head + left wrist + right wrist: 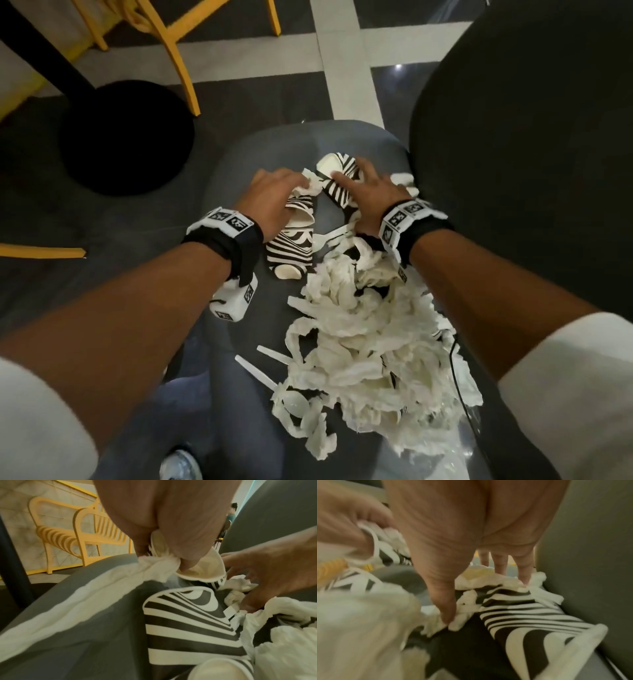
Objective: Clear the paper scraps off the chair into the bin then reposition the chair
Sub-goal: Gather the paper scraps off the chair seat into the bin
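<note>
A grey chair seat (239, 161) carries a heap of white paper scraps (363, 329), zebra-striped paper cups and white plastic spoons (260, 371). At the far end of the seat my left hand (301, 185) pinches a white paper strip (154, 563) together with a cup rim (202, 569). Another striped cup (291, 246) lies just below that wrist. Beside it, my right hand (346, 178) lies spread over a striped cup (339, 195). Its straight fingers (523, 566) touch tissue at the backrest and its thumb (445, 601) presses a scrap (462, 615).
The chair's dark backrest (531, 171) rises close on the right. On the left stand a black round table base (126, 137) and yellow chair legs (178, 58). Yellow slatted chairs (96, 534) line the wall. My shoe (178, 466) is below the seat.
</note>
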`<state>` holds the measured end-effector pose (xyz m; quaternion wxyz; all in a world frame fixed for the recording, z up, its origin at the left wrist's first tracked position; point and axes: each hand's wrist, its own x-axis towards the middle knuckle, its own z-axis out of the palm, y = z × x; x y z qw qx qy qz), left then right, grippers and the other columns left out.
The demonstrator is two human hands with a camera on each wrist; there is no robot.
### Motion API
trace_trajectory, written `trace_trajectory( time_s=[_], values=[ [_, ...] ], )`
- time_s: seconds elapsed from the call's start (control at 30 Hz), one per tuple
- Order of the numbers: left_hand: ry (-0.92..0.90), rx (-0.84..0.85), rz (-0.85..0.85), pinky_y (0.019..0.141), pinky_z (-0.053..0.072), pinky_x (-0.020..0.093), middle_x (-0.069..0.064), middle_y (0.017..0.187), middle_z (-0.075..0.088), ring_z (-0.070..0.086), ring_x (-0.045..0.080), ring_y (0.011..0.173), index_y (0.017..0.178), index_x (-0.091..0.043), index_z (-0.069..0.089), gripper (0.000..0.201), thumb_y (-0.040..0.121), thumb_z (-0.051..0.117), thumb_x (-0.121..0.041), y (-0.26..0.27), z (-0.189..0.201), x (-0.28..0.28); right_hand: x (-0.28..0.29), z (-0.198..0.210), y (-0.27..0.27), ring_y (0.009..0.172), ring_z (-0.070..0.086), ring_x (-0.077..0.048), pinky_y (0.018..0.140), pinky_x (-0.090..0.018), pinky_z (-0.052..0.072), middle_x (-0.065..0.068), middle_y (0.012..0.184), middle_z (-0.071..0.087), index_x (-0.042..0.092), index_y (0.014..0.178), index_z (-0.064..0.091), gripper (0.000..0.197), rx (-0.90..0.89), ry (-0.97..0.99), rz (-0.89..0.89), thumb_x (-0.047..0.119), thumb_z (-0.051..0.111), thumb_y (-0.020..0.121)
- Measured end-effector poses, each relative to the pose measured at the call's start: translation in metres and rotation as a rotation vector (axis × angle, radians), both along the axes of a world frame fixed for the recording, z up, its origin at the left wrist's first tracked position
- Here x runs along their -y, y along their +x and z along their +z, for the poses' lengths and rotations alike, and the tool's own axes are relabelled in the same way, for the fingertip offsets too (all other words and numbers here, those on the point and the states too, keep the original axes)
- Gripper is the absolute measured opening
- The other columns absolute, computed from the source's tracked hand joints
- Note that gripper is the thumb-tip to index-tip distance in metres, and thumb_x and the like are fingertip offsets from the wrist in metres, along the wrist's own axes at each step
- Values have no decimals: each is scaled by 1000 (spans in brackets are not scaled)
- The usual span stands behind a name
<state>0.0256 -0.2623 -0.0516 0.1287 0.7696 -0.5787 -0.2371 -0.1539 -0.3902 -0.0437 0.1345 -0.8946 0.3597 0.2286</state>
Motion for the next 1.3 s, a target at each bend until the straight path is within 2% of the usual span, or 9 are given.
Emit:
trace_trajectory(
  time_s=[0.2,0.4,0.63,0.73,0.8,0.9,1.0,1.1,1.3],
  values=[
    [-172,-268,332,105,39,30,0,132,59,53,22,123,127,-25,59,46,83,73,-20,19,18,-27,-22,-15,-3,116,54,-43,104,-49,46,-14,150,20,33,148,31,76,157,51,-92,12,67,85],
    [-180,-357,442,96,35,17,-6,131,60,54,11,122,127,-28,58,49,82,75,-19,34,17,-61,-22,-19,-3,103,59,-41,92,-46,52,-16,134,36,18,134,45,53,164,-22,-57,20,67,86],
    [-239,-453,571,82,51,28,-10,115,65,63,10,101,119,-30,62,43,80,78,-25,38,17,-99,-27,3,1,98,57,-43,85,-45,49,-21,120,47,3,116,61,30,163,-121,-20,16,63,89],
    [-245,-474,593,89,52,29,-9,114,67,63,10,104,117,-32,62,40,80,76,-26,39,24,-118,-34,28,6,97,58,-43,85,-45,49,-21,119,49,3,115,63,28,186,-174,5,14,63,89],
    [-248,-473,620,92,49,23,-10,113,67,62,10,105,117,-32,61,40,80,74,-26,42,29,-132,-43,49,12,99,58,-42,86,-46,49,-20,119,50,4,115,65,28,215,-204,23,14,64,89],
    [-245,-482,665,81,40,4,-11,109,66,59,5,100,117,-30,61,39,81,75,-26,47,34,-157,-60,80,30,102,58,-39,87,-45,49,-19,119,52,5,115,65,28,256,-238,69,15,64,89],
    [-228,-503,726,85,39,15,-11,110,65,58,7,102,116,-32,61,37,82,74,-28,56,36,-195,-94,103,60,104,58,-39,89,-41,48,-18,120,55,7,117,68,31,373,-204,39,15,65,88],
    [-199,-503,803,85,38,14,-9,112,66,59,7,102,119,-29,61,37,83,71,-24,70,30,-243,-151,110,104,108,57,-36,92,-35,44,-16,123,57,12,118,69,32,477,-115,-39,16,64,87],
    [-145,-506,960,79,35,7,-12,106,62,57,5,100,121,-23,61,37,86,69,-26,104,2,-354,-313,55,190,108,60,-33,95,-34,46,-16,118,61,16,111,72,28,449,148,-34,19,62,84]
  ],
)
